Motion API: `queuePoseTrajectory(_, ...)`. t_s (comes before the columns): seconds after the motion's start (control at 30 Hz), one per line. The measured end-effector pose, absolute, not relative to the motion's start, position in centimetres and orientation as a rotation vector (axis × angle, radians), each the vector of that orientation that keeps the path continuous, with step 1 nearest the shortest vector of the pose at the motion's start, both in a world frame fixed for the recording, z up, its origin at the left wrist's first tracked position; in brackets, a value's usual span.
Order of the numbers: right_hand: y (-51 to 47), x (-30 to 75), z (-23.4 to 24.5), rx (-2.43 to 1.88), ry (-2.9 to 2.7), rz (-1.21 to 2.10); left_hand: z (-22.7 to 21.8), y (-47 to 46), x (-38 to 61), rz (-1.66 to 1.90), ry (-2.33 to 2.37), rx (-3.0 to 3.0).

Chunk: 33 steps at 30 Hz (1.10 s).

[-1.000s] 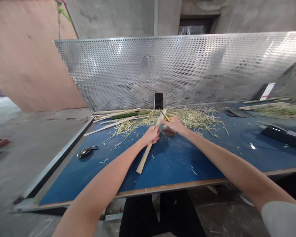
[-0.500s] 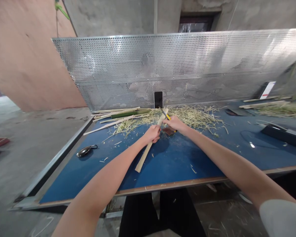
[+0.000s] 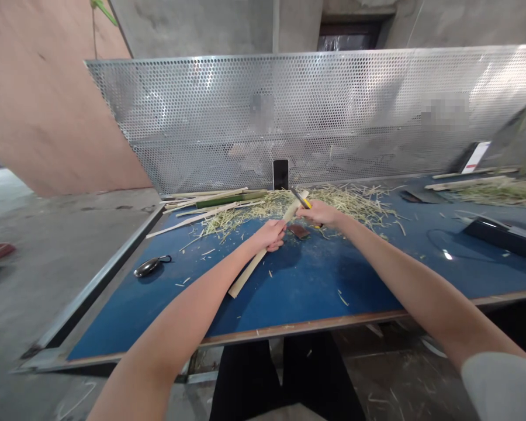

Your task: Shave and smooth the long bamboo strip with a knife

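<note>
My left hand (image 3: 270,234) is closed round the middle of a pale bamboo strip (image 3: 249,270) that slants from near me up to the right over the blue table (image 3: 315,292). My right hand (image 3: 322,213) grips a yellow-handled knife (image 3: 303,201) whose blade lies against the far end of the strip. A small dark brown block (image 3: 298,231) lies on the table between my two hands. Behind them spreads a heap of thin bamboo shavings (image 3: 333,203).
Bamboo slats and a green piece (image 3: 219,202) lie at the back left. A phone (image 3: 281,174) leans on the perforated metal screen (image 3: 289,111). A dark oval object with a cord (image 3: 148,268) sits left. A black tray (image 3: 504,237) and more shavings are at right.
The strip's near end has swung left and its far end has lifted toward the right. My right hand with the knife has moved slightly right and away from me.
</note>
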State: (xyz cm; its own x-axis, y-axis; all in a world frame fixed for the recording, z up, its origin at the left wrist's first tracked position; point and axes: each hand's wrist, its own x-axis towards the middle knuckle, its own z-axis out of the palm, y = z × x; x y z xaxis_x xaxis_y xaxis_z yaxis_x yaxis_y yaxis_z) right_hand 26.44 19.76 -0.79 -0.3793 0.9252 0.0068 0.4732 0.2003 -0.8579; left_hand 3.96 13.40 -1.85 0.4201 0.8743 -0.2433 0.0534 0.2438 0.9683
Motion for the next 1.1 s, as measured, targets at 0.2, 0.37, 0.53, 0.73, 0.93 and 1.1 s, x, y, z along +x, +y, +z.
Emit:
queuePoseTrajectory(0.2, 19.9, 28.4, -0.1, -1.332, -1.960, 1.006, -1.4, 13.7, 3.0, 0.625, 0.839, 1.158)
queuePoseTrajectory(0.37, 19.8, 28.3, -0.5, -1.296, -1.923, 1.040, -1.3, 13.4, 2.7, 0.629, 0.794, 1.097)
queuePoseTrajectory(0.53, 19.4, 27.1, -1.2, -1.197, -1.860, 0.952, -0.8, 12.8, 2.9, 0.692, 0.731, 1.017)
queuePoseTrajectory(0.73, 18.4, 25.0, -1.2, -1.104, -2.033, 0.506, -0.8, 12.7, 3.3, 0.770, 0.703, 0.994)
queuePoseTrajectory(0.93, 18.2, 23.8, -1.7, -1.206, -2.024, 0.545, -1.5, 12.7, 4.5, 0.796, 0.979, 1.128)
queuePoseTrajectory(1.1, 19.5, 24.8, -2.5, -1.322, -1.963, 0.608, -2.0, 12.4, 5.0, 0.778, 1.131, 1.234)
